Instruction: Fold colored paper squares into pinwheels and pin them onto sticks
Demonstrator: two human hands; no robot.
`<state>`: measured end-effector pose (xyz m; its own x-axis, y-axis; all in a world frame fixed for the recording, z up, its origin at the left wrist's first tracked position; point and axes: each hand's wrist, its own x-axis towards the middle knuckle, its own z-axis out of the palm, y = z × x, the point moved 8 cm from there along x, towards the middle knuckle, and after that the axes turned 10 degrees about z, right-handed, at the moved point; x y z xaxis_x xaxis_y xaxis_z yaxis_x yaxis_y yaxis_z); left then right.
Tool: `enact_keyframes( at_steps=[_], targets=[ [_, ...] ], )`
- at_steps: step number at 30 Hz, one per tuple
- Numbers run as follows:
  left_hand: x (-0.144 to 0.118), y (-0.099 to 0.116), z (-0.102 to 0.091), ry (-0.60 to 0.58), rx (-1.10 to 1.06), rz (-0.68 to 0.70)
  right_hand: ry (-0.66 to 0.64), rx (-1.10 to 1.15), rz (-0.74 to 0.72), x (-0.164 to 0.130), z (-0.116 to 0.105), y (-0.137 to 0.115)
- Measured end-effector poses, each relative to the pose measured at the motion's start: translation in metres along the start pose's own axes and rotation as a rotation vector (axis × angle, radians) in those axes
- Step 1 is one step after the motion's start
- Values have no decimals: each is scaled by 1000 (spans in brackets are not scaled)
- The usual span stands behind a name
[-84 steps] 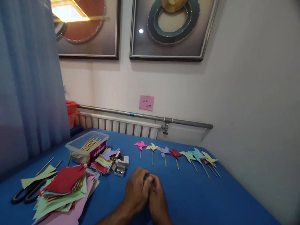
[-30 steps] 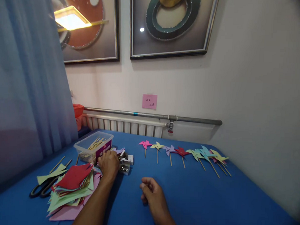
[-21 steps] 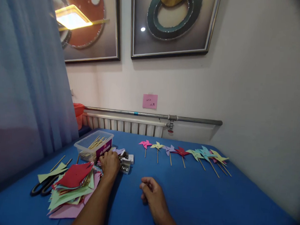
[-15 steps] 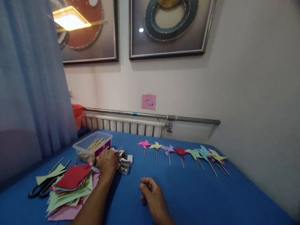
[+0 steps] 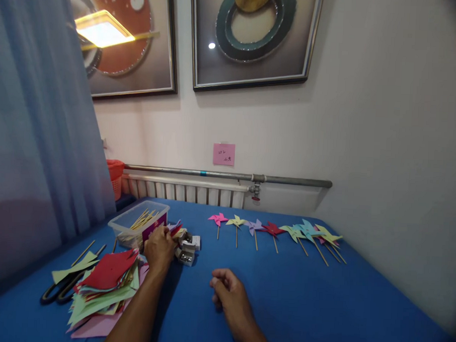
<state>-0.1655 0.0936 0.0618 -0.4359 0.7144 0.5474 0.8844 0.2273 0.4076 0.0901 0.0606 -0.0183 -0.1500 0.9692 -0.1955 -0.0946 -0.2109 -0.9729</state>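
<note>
The left hand [image 5: 159,249] has parted from the right hand [image 5: 233,298] and reached the small paper pile [image 5: 176,229].

tub [image 5: 125,219]: glossy plastic | sticks [image 5: 143,219]: wood | pinwheels [image 5: 274,229]: matt paper | sheets [image 5: 108,269]: matt paper | pipe [image 5: 175,170]: metal

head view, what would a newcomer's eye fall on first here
Probably the row of multicoloured paper pinwheels on thin wooden sticks, lying across the far side of the blue table, middle to right. Then perhaps the layered stack of red, green and pink paper at near left, and the bare left hand at small coloured paper pieces beside the clear plastic box.
</note>
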Motion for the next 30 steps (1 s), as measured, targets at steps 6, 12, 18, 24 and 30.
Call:
enact_keyframes(
  at_steps=[6,12,18,24,30],
  targets=[
    [-3,3,17,-175,134,134,3,4,-11,2,-1,4],
    [-4,14,-3,17,254,202,12,-3,-21,7,-2,11],
    [-4,16,-13,98,241,195,12,-28,-17,6,-2,8],
    [-2,15,-10,82,139,225,10,-32,-4,5,-1,5],
    [-1,9,-9,95,125,160,2,-23,-17,4,-2,3]
  ],
)
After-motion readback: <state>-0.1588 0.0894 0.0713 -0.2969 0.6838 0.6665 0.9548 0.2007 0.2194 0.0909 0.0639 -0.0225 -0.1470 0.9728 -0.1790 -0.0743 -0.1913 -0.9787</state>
